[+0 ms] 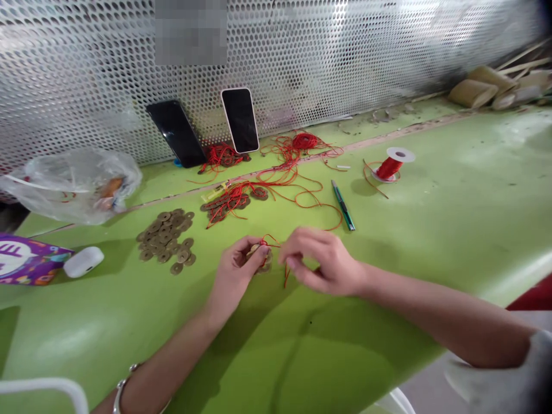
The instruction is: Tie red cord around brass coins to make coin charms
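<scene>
My left hand (236, 271) pinches a small bunch of brass coins (264, 260) threaded on red cord, low over the green table (431, 230). My right hand (319, 259) is closed just to the right of it, fingertips pinching the red cord (286, 275) that trails from the coins. A pile of loose brass coins (166, 238) lies to the left of my left hand. Behind the hands sit strung coins tangled with red cord (228, 201).
A spool of red cord (390, 165) and a green utility knife (344, 205) lie to the back right. Two phones (240, 119) lean on the perforated metal wall. At left are a plastic bag (73, 184), a white earbud case (83, 261) and a purple box (26, 261).
</scene>
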Demonstrator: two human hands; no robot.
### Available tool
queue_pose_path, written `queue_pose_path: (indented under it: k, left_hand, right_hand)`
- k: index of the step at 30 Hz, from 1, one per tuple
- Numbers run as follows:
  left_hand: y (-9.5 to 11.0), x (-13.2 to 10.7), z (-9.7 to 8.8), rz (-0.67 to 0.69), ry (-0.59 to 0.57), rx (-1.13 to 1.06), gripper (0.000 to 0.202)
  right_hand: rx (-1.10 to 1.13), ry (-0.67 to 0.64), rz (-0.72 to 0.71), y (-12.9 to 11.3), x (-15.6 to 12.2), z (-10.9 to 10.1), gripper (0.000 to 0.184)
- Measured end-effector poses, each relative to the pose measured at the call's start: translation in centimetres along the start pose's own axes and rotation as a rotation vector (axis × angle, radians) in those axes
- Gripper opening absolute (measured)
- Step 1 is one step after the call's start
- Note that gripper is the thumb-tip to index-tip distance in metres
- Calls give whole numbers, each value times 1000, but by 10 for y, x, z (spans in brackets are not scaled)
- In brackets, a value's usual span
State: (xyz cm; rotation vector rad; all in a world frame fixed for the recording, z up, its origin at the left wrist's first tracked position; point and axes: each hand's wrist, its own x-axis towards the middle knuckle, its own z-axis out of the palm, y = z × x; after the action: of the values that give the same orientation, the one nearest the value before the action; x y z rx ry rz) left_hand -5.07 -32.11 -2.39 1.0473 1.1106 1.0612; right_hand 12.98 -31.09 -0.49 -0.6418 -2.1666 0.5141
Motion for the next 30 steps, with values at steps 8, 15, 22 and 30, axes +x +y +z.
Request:
queue_pose_path:
  k: [8,15,22,30]
  left_hand:
    - [-3,0,-6,21,75,19,19]
    - [7,-3,-1,-45,-90,158,16]
    - [10,-4,-1,-52,-183,159,17]
    - [2,0,-7,-35,-63,133,19]
  right_hand:
    - [-223,-300,439,5,-6,17,40]
    - [-48,-284,574,15,-1,13,68]
    - [-15,-325,478,15,-1,14,24]
    - [-8,-351,365,17,-2,14,13]
